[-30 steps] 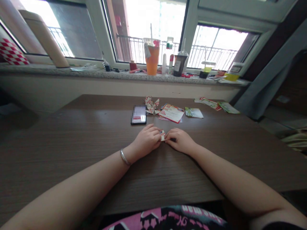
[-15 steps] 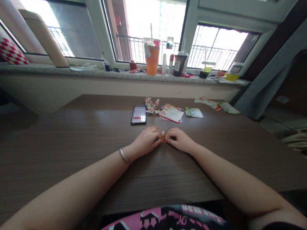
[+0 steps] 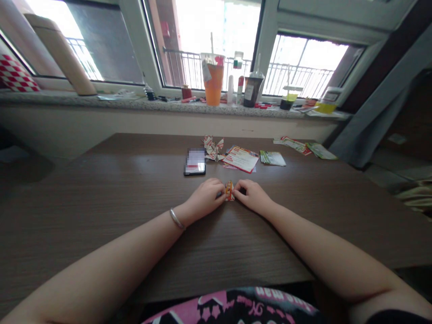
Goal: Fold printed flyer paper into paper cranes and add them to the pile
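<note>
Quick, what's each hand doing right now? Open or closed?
Left hand: closed, pinching the small folded paper from its left side.
Right hand: closed, pinching that paper from its right side.

A smartphone [image 3: 195, 162], its screen pixelated, lies on a brown wood-grain table [image 3: 101, 189] beside folded paper cranes [image 3: 213, 149], a red-and-white flyer [image 3: 240, 159] and a small stack of green-printed cards [image 3: 272, 158]. More printed slips [image 3: 292, 146] lie toward the far right. Along the speckled stone windowsill [image 3: 135, 104] stand an orange cup [image 3: 213, 85] and a dark lidded drink cup [image 3: 253, 91], with a tan flask [image 3: 60, 58] tilted at left beside a red-and-white checked cushion [image 3: 15, 74]. A balcony railing [image 3: 189, 67] shows through the windows; a grey curtain [image 3: 371, 126] hangs at right.
</note>
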Demonstrator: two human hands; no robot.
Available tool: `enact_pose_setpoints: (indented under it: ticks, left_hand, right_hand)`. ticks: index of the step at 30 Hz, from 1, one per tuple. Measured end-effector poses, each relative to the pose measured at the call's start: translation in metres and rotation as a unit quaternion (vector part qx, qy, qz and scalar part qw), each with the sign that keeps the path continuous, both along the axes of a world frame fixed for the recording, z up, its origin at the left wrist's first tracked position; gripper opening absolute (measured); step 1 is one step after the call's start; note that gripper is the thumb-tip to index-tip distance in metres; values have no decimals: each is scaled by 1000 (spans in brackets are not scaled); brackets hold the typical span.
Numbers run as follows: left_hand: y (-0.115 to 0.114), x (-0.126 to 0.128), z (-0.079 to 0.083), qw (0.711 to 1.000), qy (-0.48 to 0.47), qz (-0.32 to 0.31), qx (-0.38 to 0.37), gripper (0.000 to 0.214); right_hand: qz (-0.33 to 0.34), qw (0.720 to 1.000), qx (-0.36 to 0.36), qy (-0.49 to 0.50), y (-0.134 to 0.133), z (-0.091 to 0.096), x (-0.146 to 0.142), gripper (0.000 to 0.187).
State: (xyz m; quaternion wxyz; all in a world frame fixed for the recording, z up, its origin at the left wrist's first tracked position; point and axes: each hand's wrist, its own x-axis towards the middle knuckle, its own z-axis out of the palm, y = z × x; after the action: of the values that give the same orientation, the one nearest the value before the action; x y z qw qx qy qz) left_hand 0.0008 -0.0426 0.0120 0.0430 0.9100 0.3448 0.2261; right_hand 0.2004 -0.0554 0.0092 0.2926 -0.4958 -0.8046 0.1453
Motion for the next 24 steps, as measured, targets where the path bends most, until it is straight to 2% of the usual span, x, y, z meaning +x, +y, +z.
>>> enact_pose_setpoints:
  ticks: [4, 10, 13, 17, 24]
  left_hand:
    - [2, 0, -1, 1000, -2, 3, 13, 21]
    - [5, -1, -6, 999, -23, 32, -19, 23]
    - [3, -2, -6, 999, -22, 45, -12, 22]
    - [0, -3, -3, 999, -16, 35, 26, 19]
    - [-4, -6, 1, 999, -8, 4, 45, 12]
  right_hand:
    - [-4, 1000, 3, -9, 1, -2, -1, 10]
    - [-10, 1000, 8, -11, 6, -7, -1, 11]
    - [-14, 999, 17, -32, 9, -9, -2, 13]
    - [-33, 998, 16, -50, 9, -8, -4, 13]
    - [-52, 997, 27, -45, 10, -9, -5, 14]
